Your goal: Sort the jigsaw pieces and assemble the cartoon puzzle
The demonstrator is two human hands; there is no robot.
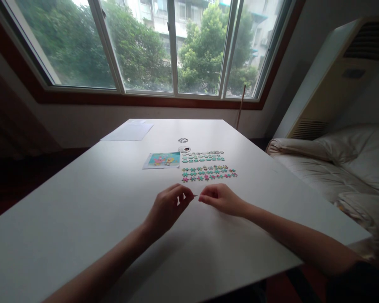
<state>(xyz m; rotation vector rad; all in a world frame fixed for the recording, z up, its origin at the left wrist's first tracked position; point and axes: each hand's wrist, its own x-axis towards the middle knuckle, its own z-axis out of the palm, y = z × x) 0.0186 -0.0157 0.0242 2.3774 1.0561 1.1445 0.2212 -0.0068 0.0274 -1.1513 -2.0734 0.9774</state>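
Note:
My left hand (170,206) and my right hand (219,198) meet over the white table (82,210), fingers pinched toward each other. Between the fingertips a tiny dark sliver (195,195) shows, too small to name. Just beyond the hands lie rows of small jigsaw pieces: pink, yellow and teal ones (208,173) in the nearer rows, mostly teal ones (202,157) in the farther rows. To the left of the pieces lies a small cartoon picture card (162,160).
Two small round lids or discs (183,144) sit behind the pieces. A sheet of paper (128,131) lies at the table's far left. A white bed with quilt (344,164) stands to the right. A large window (164,46) faces the table.

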